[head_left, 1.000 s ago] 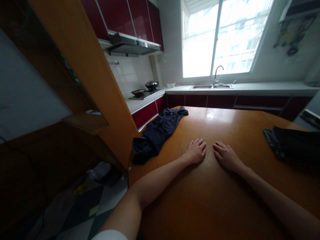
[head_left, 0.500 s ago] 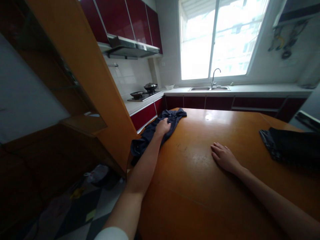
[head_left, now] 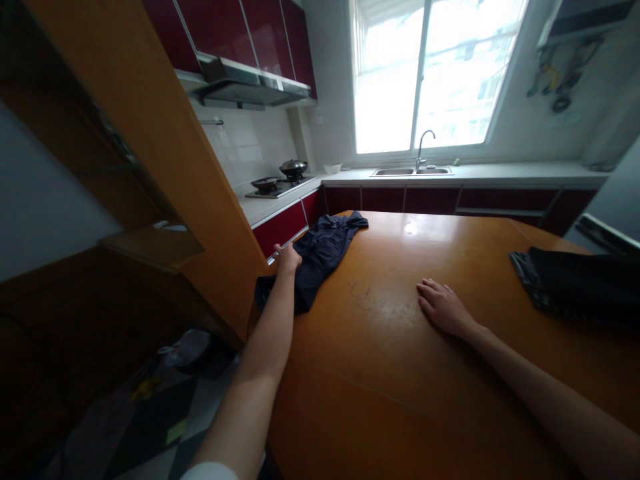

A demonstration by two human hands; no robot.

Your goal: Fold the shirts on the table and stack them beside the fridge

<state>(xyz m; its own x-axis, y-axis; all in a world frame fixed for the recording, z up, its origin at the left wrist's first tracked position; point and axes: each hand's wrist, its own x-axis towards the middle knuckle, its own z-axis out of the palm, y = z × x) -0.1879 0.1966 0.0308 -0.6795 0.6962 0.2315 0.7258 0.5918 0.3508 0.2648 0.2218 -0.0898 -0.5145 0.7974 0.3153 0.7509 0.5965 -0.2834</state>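
A dark navy garment lies creased along the left edge of the wooden table, its kind unclear. My left hand is at the garment's outer left side, fingers apart and pointing away to the left; no cloth shows lifted in it. My left forearm hides part of the garment's near end. Flat on the tabletop rests my right hand, palm down, fingers stretched and holding nothing. Right of it lies a folded black garment, partly cut off by the frame.
A wooden cabinet stands close against the table's left side. Beyond are a stove with two pans, a sink and a white counter. A bag sits on the floor at left.
My left hand has moved left from the middle of the navy garment to its outer edge. More of the garment shows beside my forearm. My right hand remains in place.
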